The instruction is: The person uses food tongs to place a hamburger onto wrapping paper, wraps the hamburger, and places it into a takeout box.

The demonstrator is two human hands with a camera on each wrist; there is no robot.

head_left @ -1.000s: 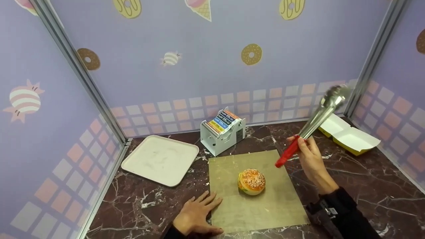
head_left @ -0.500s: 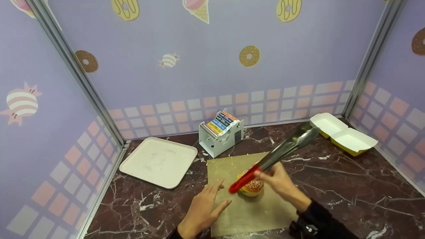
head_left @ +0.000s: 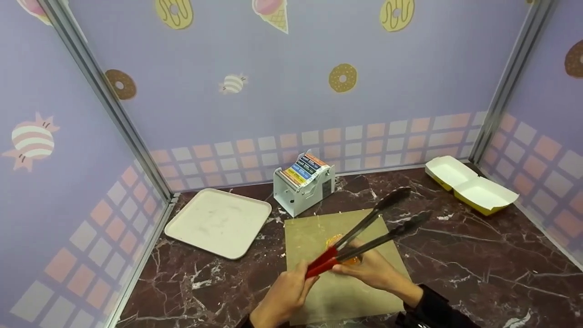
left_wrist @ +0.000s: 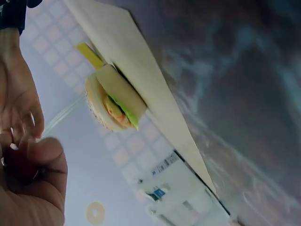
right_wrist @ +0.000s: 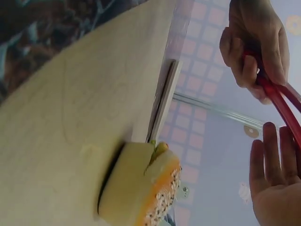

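Note:
My left hand [head_left: 284,291] grips the red handle end of the metal tongs [head_left: 321,263], whose two arms stand spread apart and point to the back right. Below the handles, the right hand [head_left: 375,273] has its thumb by the lower red grip; in the right wrist view its fingers [right_wrist: 270,160] are straight and its palm faces the tongs. A sesame-bun burger [head_left: 334,240] lies under the tongs on a tan sheet [head_left: 307,232], partly hidden by them. The left wrist view shows the burger [left_wrist: 113,101] from the side, with lettuce and filling between its halves.
A white tray [head_left: 218,223] lies at the left. Behind the sheet stands a white dispenser [head_left: 303,182] with several coloured label rolls. An opened yellow-and-white takeaway box [head_left: 473,187] sits at the back right. Patterned walls [head_left: 273,100] enclose the dark marble-look table [head_left: 196,278].
The tongs have come from the right to over the burger, and their arms have spread apart. My left hand has risen from the sheet's edge and taken their handle end; the right hand's fingers have straightened.

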